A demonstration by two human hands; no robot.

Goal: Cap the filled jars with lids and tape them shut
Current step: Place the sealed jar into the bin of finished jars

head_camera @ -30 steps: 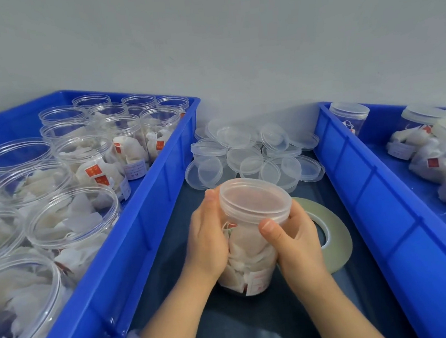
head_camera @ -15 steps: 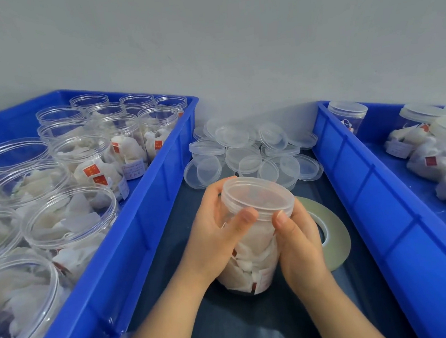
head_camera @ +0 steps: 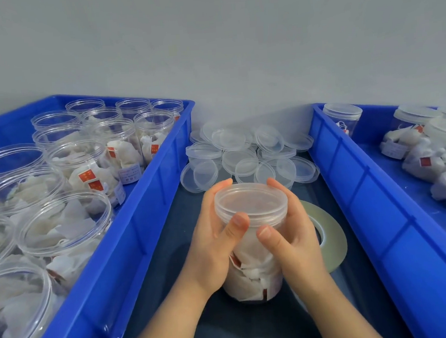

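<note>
Dark tabletop [head_camera: 167, 256], plain grey wall [head_camera: 207, 50], left blue bin [head_camera: 130, 229], right blue bin [head_camera: 366, 211], left hand [head_camera: 212, 244] and right hand [head_camera: 294, 240] both gripping capped jar [head_camera: 252, 278], red labels [head_camera: 86, 176] unreadable.

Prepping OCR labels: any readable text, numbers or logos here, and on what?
Nothing is legible.
Red tags, left: gold marks, too blurred to read.
Left sticker, white: print too small to read.
Right sticker, white: print blurred.
Capped jar: red scrap near its base, unreadable.
</note>
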